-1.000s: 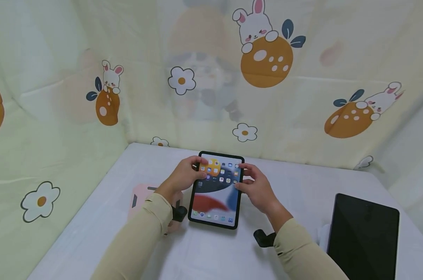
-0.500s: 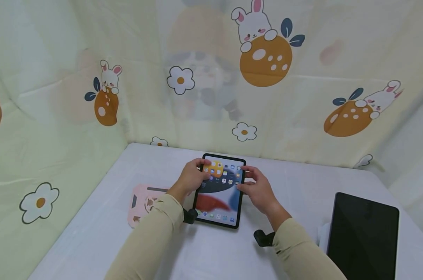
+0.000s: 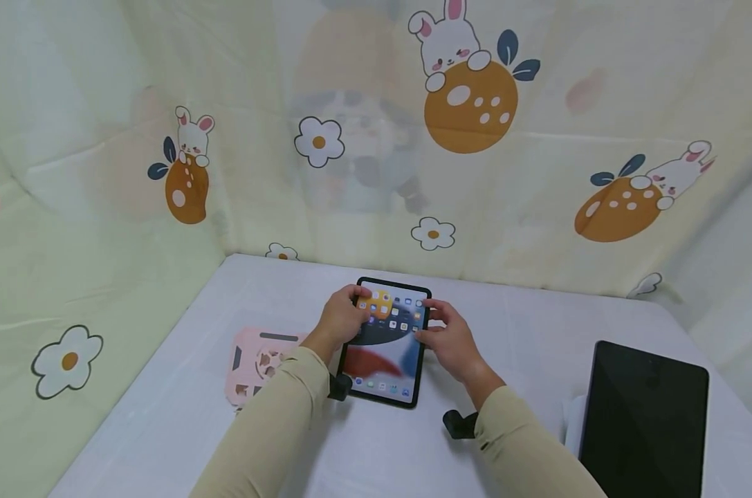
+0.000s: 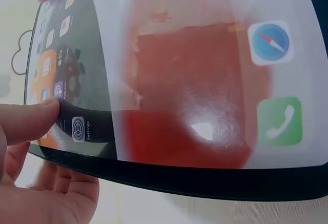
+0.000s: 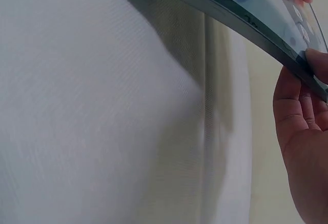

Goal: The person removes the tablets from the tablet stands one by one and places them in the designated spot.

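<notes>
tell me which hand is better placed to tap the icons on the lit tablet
Left, probably. The left hand grips the small black-framed lit tablet with its thumb already on the screen's icons; the right hand only pinches the opposite edge.

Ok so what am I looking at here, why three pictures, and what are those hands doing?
A person wears three cameras: one on the head, one on each wrist. The head view looks down at a white table. The left hand and right hand hold a small lit tablet by its sides, thumbs on top. The wrist views show the tablet from very close. A pink case lies to the left, and a larger dark tablet to the right.
</notes>
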`<state>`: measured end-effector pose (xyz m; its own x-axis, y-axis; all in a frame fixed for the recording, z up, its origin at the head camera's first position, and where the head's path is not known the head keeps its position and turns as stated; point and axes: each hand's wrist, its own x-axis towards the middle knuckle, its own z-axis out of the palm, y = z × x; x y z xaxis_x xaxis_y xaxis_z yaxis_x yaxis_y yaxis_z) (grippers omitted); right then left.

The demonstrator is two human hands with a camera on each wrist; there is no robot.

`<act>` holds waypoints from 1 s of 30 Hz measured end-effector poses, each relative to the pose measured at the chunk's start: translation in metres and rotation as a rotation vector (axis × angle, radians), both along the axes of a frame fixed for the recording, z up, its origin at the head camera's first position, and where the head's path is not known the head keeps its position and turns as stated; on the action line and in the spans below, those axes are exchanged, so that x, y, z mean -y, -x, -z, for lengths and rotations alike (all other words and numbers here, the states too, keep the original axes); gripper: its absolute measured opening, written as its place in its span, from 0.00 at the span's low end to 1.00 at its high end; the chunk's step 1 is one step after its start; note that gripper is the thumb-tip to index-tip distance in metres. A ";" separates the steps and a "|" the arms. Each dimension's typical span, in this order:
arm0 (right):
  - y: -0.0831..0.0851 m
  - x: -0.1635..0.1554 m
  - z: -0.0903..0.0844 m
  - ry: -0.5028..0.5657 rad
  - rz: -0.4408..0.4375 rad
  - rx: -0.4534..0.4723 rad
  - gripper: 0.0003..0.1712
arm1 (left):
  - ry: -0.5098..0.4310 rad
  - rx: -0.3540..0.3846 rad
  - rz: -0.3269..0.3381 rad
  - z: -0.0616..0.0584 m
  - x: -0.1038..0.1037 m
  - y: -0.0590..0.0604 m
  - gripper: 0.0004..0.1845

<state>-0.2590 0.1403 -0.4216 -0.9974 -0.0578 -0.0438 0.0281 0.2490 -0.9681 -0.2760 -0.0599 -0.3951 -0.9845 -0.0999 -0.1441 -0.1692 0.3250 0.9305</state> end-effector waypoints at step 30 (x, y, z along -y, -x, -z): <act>-0.001 0.012 0.008 -0.068 0.020 0.053 0.41 | 0.081 -0.019 0.049 0.009 0.000 -0.008 0.28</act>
